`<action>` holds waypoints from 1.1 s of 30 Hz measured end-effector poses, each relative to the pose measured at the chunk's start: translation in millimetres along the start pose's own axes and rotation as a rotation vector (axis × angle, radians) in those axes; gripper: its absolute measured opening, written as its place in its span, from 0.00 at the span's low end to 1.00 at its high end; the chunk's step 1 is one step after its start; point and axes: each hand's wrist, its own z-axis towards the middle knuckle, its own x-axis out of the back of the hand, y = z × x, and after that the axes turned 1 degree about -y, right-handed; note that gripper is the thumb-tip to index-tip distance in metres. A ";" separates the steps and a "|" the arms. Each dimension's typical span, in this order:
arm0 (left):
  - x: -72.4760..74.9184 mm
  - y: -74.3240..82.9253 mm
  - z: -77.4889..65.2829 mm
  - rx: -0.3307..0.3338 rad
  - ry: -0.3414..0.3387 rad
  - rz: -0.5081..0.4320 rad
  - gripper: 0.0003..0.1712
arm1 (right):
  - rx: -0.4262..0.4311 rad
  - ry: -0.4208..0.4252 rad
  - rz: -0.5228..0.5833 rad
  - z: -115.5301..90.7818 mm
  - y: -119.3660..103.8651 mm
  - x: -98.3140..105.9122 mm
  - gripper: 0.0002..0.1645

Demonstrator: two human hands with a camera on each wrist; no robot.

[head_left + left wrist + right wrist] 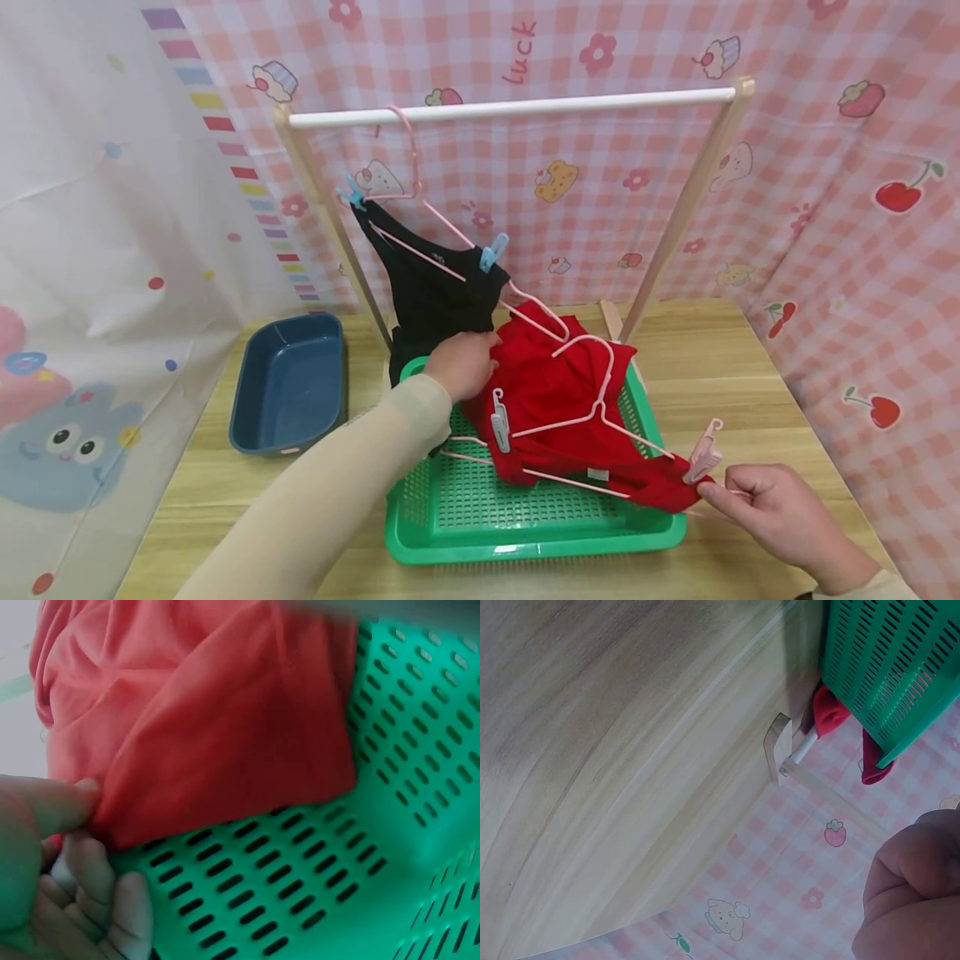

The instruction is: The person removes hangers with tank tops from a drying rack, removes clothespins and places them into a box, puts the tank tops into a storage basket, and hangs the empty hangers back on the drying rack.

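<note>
A red top (555,375) lies bunched over the green basket (525,546), with a pink hanger (600,408) in it. My left hand (461,364) pinches the cloth at its left edge; the left wrist view shows the thumb and curled fingers (120,907) on the fold. At the other end, my right hand (772,508) grips the top's shoulder around the hanger's tip. Beside that thumb a pale pink clothespin (703,454) stands on the shoulder. Another, greyish clothespin (500,425) is on the opposite shoulder. The right wrist view shows only part of that hand (919,889).
Behind, a black tank top (438,283) hangs by a pink hanger with blue clothespins (492,252) from the rack's white rail (525,107). Its lower part reaches the basket's left rim. A blue tub (288,383) stands left of the basket on the wooden table (697,358).
</note>
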 end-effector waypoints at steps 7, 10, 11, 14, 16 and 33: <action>3.1 -3.8 0.2 -0.043 0.060 -0.079 0.20 | -0.009 -0.009 -0.013 0.5 -4.0 1.7 0.34; 6.3 -6.6 -2.8 -0.081 0.054 -0.151 0.18 | -0.018 -0.010 -0.017 1.0 -6.8 2.8 0.34; 7.3 -8.0 -3.9 -0.093 0.049 -0.184 0.18 | -0.018 -0.008 -0.020 1.1 -7.1 2.8 0.34; 9.9 -12.6 -7.2 -0.120 0.024 -0.307 0.17 | -0.023 -0.005 -0.027 1.3 -6.7 2.2 0.34; 10.6 -15.7 -9.6 -0.130 0.003 -0.389 0.17 | -0.021 -0.003 -0.028 1.1 -5.4 1.4 0.34; 10.6 -20.8 -28.2 -0.154 -0.163 -0.541 0.17 | -0.028 -0.023 -0.033 2.6 -7.8 -0.6 0.33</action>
